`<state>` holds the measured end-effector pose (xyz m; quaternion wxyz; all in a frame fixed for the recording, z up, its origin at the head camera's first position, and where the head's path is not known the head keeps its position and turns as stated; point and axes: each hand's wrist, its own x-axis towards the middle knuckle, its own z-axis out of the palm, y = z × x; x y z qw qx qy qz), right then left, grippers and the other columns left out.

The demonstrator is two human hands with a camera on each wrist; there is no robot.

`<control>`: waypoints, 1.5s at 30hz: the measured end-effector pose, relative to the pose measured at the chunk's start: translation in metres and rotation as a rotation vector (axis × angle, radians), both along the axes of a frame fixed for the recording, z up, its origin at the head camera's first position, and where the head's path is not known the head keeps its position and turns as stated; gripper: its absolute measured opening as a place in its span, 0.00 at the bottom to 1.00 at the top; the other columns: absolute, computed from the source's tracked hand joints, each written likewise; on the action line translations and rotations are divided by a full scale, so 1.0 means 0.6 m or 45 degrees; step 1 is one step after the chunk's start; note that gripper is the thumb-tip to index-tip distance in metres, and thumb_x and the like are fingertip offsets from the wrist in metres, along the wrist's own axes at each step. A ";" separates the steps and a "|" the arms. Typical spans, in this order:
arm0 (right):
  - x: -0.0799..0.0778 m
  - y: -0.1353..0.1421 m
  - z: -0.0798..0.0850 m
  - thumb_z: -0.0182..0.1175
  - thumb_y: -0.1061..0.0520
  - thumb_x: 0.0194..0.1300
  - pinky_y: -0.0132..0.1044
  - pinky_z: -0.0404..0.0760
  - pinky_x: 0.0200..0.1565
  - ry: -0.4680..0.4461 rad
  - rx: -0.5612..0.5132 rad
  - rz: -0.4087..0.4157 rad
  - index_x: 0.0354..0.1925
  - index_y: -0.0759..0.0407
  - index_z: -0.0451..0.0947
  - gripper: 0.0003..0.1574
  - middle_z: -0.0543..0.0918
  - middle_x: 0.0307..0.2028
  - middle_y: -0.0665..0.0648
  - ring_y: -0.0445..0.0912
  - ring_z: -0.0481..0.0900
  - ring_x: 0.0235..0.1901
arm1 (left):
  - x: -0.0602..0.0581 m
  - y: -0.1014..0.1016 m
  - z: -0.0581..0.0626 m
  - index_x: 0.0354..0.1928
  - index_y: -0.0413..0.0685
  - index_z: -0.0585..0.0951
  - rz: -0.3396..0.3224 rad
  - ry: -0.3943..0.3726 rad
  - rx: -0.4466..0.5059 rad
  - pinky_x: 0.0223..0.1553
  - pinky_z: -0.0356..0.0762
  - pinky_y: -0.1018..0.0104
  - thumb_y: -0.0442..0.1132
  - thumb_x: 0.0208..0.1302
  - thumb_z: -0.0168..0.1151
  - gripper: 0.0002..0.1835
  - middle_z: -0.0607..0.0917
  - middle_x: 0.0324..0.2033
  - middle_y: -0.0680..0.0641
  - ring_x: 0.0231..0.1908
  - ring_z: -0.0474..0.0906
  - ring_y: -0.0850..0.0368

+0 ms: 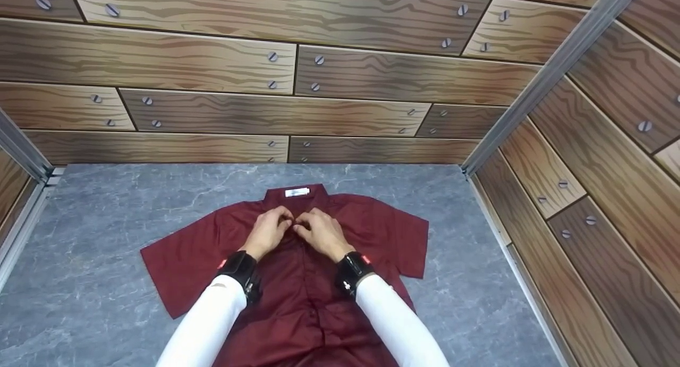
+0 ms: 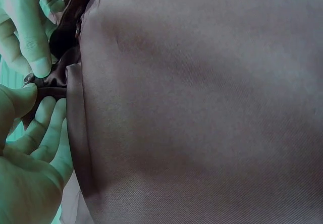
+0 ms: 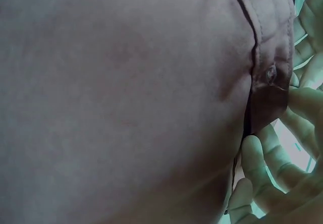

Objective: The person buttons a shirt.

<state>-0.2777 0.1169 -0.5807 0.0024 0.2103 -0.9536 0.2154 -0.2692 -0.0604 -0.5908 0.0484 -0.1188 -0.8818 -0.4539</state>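
A dark red short-sleeved shirt (image 1: 276, 287) lies front up, its collar at the far end. Just below the collar (image 1: 320, 194), my left hand (image 1: 268, 231) and right hand (image 1: 323, 233) meet at the front opening, fingertips almost touching. In the left wrist view, the left thumb and fingers pinch a fold of the placket (image 2: 53, 90) beside a small button (image 2: 29, 77). The right wrist view shows my right fingers (image 3: 255, 158) gripping the placket edge, near a small round button or buttonhole (image 3: 271, 73). In the head view the fingers hide the pinched cloth.
The shirt lies on a grey marbled surface (image 1: 79, 271). A wood-patterned back wall (image 1: 212, 112) and right wall (image 1: 600, 239) enclose it, with metal rails (image 1: 531, 96) at the corners. A white label (image 1: 297, 192) shows inside the collar. Both wrists wear black straps (image 1: 353, 269).
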 end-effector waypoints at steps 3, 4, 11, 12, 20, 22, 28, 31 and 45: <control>0.000 0.001 -0.001 0.64 0.48 0.72 0.46 0.80 0.42 -0.009 -0.031 -0.008 0.47 0.51 0.88 0.12 0.83 0.40 0.52 0.48 0.82 0.39 | 0.001 0.000 0.000 0.42 0.40 0.84 0.001 -0.012 0.011 0.47 0.78 0.48 0.28 0.68 0.65 0.04 0.87 0.39 0.43 0.40 0.82 0.47; 0.001 0.001 -0.001 0.64 0.48 0.72 0.46 0.80 0.42 -0.019 -0.047 -0.011 0.47 0.52 0.88 0.12 0.83 0.39 0.52 0.48 0.82 0.39 | 0.001 0.001 0.000 0.43 0.40 0.84 0.002 -0.024 0.012 0.48 0.78 0.48 0.29 0.69 0.65 0.04 0.87 0.39 0.43 0.41 0.82 0.46; -0.002 0.003 0.002 0.63 0.53 0.71 0.43 0.78 0.42 -0.105 -0.132 -0.047 0.47 0.52 0.88 0.11 0.83 0.38 0.51 0.45 0.80 0.38 | 0.001 0.002 -0.002 0.43 0.39 0.83 0.016 -0.055 -0.043 0.49 0.78 0.45 0.29 0.69 0.64 0.03 0.87 0.41 0.41 0.44 0.83 0.43; -0.004 0.004 0.003 0.62 0.54 0.70 0.43 0.79 0.43 -0.113 -0.134 -0.057 0.48 0.52 0.87 0.12 0.84 0.39 0.51 0.45 0.80 0.39 | 0.000 0.002 -0.003 0.43 0.39 0.83 0.020 -0.061 -0.047 0.50 0.78 0.45 0.30 0.69 0.64 0.04 0.88 0.42 0.40 0.45 0.83 0.42; -0.020 -0.003 0.015 0.58 0.60 0.70 0.52 0.82 0.44 0.025 0.245 -0.040 0.67 0.43 0.78 0.30 0.86 0.46 0.58 0.55 0.84 0.43 | -0.001 0.003 -0.003 0.44 0.38 0.83 0.026 -0.079 -0.058 0.52 0.78 0.44 0.30 0.71 0.63 0.04 0.88 0.43 0.38 0.48 0.84 0.39; -0.021 -0.006 0.018 0.57 0.57 0.72 0.54 0.80 0.47 0.018 0.344 -0.038 0.68 0.41 0.77 0.29 0.85 0.48 0.58 0.57 0.84 0.46 | 0.000 0.004 -0.003 0.44 0.38 0.83 0.026 -0.090 -0.053 0.52 0.78 0.44 0.30 0.71 0.62 0.04 0.88 0.43 0.39 0.48 0.83 0.40; -0.021 -0.005 0.015 0.57 0.53 0.73 0.55 0.78 0.51 -0.031 0.342 -0.061 0.63 0.44 0.81 0.23 0.83 0.51 0.58 0.57 0.82 0.50 | 0.002 0.005 -0.001 0.43 0.38 0.83 0.016 -0.088 -0.043 0.52 0.78 0.44 0.29 0.70 0.62 0.04 0.87 0.43 0.38 0.47 0.83 0.40; -0.023 0.002 0.013 0.57 0.52 0.71 0.53 0.79 0.49 -0.033 0.219 -0.089 0.57 0.48 0.84 0.19 0.83 0.47 0.57 0.55 0.83 0.47 | 0.002 0.004 -0.001 0.44 0.37 0.83 0.016 -0.099 -0.047 0.53 0.78 0.44 0.30 0.71 0.62 0.04 0.87 0.43 0.38 0.48 0.83 0.40; -0.022 0.056 0.024 0.65 0.58 0.66 0.47 0.80 0.45 -0.141 -0.303 -0.254 0.47 0.54 0.84 0.10 0.87 0.35 0.52 0.47 0.83 0.37 | 0.002 0.005 -0.004 0.44 0.39 0.83 0.011 -0.076 -0.051 0.50 0.78 0.45 0.30 0.70 0.63 0.04 0.87 0.40 0.40 0.44 0.83 0.42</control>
